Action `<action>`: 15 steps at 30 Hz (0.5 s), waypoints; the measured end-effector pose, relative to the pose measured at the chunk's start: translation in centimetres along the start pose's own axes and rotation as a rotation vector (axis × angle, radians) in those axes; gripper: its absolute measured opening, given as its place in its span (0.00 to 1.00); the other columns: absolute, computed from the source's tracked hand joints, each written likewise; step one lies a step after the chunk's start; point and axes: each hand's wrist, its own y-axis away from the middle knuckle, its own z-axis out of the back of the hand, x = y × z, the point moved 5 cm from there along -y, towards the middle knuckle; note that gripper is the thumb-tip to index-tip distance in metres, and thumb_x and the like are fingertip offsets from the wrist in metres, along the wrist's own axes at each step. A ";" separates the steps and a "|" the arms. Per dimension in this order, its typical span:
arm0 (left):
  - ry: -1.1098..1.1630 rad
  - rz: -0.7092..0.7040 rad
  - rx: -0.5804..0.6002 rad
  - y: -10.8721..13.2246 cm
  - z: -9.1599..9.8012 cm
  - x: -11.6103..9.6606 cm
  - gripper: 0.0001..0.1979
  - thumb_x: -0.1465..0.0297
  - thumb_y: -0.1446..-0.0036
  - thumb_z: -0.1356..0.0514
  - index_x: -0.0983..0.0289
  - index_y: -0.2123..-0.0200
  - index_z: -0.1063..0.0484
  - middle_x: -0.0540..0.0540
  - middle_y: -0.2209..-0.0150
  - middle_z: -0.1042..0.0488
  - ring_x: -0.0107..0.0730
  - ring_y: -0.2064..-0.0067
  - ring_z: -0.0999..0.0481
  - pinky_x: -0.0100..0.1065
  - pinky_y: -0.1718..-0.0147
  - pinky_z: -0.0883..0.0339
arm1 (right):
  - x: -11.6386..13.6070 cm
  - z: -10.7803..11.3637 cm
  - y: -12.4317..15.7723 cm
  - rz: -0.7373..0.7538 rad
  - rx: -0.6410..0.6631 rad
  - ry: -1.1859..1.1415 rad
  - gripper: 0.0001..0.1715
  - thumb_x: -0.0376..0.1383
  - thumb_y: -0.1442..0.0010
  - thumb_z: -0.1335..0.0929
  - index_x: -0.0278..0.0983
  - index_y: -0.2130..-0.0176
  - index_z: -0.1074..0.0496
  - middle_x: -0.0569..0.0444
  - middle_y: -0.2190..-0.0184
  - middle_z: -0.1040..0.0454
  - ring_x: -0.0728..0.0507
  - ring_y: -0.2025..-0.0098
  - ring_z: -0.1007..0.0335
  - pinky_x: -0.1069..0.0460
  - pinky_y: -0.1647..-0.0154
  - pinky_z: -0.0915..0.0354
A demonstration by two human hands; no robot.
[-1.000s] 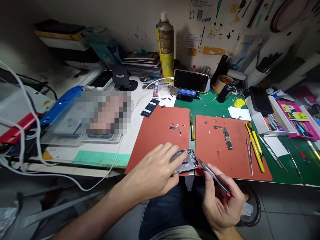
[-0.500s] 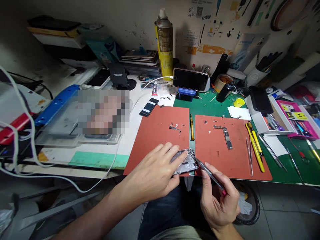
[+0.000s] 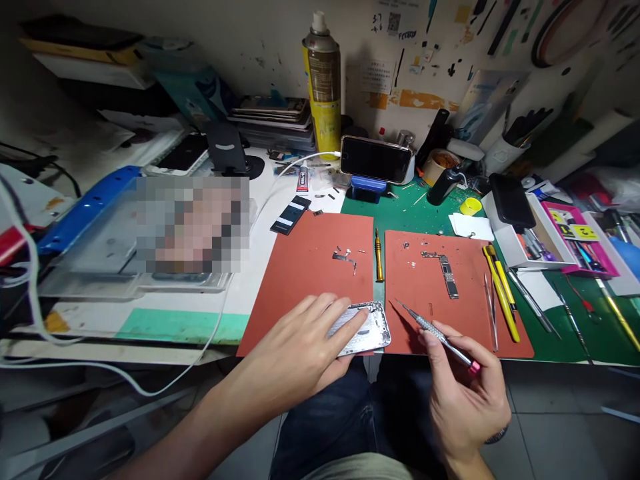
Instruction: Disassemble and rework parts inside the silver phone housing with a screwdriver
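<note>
My left hand grips a stripped silver phone housing at the front edge of the left red mat, its index finger lying along the housing's inner face. Between the fingers of my right hand is a thin precision screwdriver with a knurled metal grip and a red end cap. Its tip points up and left over the right red mat, apart from the housing. Farther back on that mat lies an L-shaped phone logic board, and a flex cable with tiny parts lies on the left one.
A gold screwdriver lies between the mats. At right are tweezers, a yellow-handled tool and boxes of tools. Behind stand a phone on a blue stand and a spray can. A white cable hangs over the left edge.
My right hand has drawn the screwdriver back to the right, away from the phone housing. The housing, in my left hand, now lies less covered. The whole view has shifted slightly.
</note>
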 end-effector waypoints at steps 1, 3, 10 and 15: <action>0.001 -0.008 -0.015 0.1 -0.1 0.1 0.24 0.67 0.28 0.39 0.64 0.32 0.34 0.64 0.45 0.26 0.53 0.46 0.27 0.52 0.48 0.27 | -0.3 0.2 -0.4 -0.057 0.003 -0.025 0.17 0.33 0.43 0.18 0.35 0.57 0.22 0.47 0.58 0.14 0.39 0.60 0.12 0.43 0.55 0.13; 0.004 -0.027 -0.049 0.4 -0.3 0.3 0.23 0.63 0.25 0.40 0.64 0.32 0.33 0.65 0.44 0.26 0.54 0.45 0.26 0.53 0.48 0.26 | -0.8 0.6 -1.0 -0.159 0.021 -0.072 0.16 0.36 0.43 0.17 0.35 0.60 0.22 0.47 0.59 0.14 0.38 0.60 0.12 0.45 0.56 0.13; 0.049 -0.048 -0.121 0.2 -1.1 1.3 0.30 0.53 0.26 0.40 0.63 0.30 0.33 0.67 0.42 0.25 0.53 0.43 0.25 0.54 0.44 0.27 | -1.2 1.1 -1.0 -0.154 0.113 0.048 0.16 0.39 0.37 0.20 0.36 0.54 0.22 0.51 0.64 0.15 0.43 0.65 0.14 0.53 0.62 0.18; 0.054 -0.047 -0.133 0.2 -1.5 1.6 0.34 0.53 0.28 0.38 0.61 0.26 0.37 0.67 0.39 0.24 0.54 0.41 0.24 0.54 0.43 0.26 | -0.9 0.2 -2.2 0.195 0.248 0.360 0.11 0.38 0.29 0.26 0.38 0.48 0.21 0.49 0.58 0.16 0.43 0.58 0.17 0.49 0.54 0.21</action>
